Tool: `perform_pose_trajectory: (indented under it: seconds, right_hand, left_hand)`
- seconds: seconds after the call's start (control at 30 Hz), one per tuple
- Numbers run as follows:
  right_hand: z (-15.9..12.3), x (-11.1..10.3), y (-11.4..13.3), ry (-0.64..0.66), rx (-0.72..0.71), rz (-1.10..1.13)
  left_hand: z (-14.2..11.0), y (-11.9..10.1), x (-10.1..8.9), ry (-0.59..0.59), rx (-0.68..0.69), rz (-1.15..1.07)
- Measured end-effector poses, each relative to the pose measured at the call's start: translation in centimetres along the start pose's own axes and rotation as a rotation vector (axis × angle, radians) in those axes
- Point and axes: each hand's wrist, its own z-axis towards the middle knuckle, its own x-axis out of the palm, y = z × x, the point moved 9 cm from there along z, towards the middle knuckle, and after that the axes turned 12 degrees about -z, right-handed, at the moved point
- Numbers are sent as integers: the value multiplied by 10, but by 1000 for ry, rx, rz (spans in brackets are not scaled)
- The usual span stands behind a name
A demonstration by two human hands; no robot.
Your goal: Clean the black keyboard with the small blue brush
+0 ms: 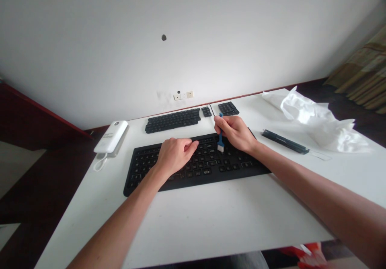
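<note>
A black keyboard base (232, 176) with its keycaps off lies across the white table. My right hand (238, 132) pinches a small blue brush (220, 142) upright, its white bristles down among the bare key sockets right of the middle. On the left half of the base rests my left hand (175, 154), curled into a loose fist with the thumb toward the brush; nothing shows in it. Behind the base the removed keycaps lie in groups: a large block (171, 120), a small cluster (206, 111) and a number-pad block (228, 108).
At the left edge of the table (211, 220) sits a white power bank (111, 136) with a cable loop. To the right are a dark slim tool (285, 141) with a thin wire loop and a crumpled white plastic bag (316, 120). A wall with sockets (183, 95) stands behind.
</note>
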Motion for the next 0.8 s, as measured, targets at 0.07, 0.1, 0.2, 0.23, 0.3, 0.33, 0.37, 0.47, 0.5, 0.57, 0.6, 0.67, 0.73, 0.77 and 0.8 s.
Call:
perform_pose_trajectory:
  seconds: [0.07,0.1,0.2,0.23,0.3,0.33,0.37,0.47,0.5,0.57,0.6,0.67,0.73,0.77,0.8]
  right_hand:
    - [0,1,-1,4,9,5]
    - [0,1,-1,5,15,5]
    - [0,1,-3,0,31,9]
    - [0,0,-4,-8,36,13]
    - [0,-1,-5,-23,42,22]
    - [0,-2,-5,-25,39,28]
    - [0,-2,-5,-24,31,34]
    - [0,0,-2,-13,-9,66]
    - [0,0,-1,-13,-20,77]
    - [1,0,0,-21,-34,97]
    - [1,0,-1,-26,-41,103]
    - [2,1,-1,-39,-54,109]
    - [3,1,-2,-47,-65,108]
    - [3,0,-3,-50,-67,108]
    - [3,0,-3,-54,-64,109]
  left_hand:
    - [0,0,0,-1,1,0]
    - [0,0,0,-2,2,0]
    - [0,-1,-1,-4,5,-1]
    - [0,-1,-1,-4,6,-3]
    - [-1,-1,-1,-3,6,-6]
    - [-1,-1,-1,-2,5,-7]
    - [-1,-1,-1,-2,4,-7]
    - [0,-1,-1,-2,3,-2]
    - [0,-1,0,-2,4,-1]
    - [1,-1,0,-2,6,-4]
    - [1,-1,0,-3,7,-6]
    - [1,-1,0,-6,5,-8]
    - [0,0,-1,-7,2,-5]
    - [0,0,-1,-7,1,-3]
    - [-1,0,-1,-7,1,0]
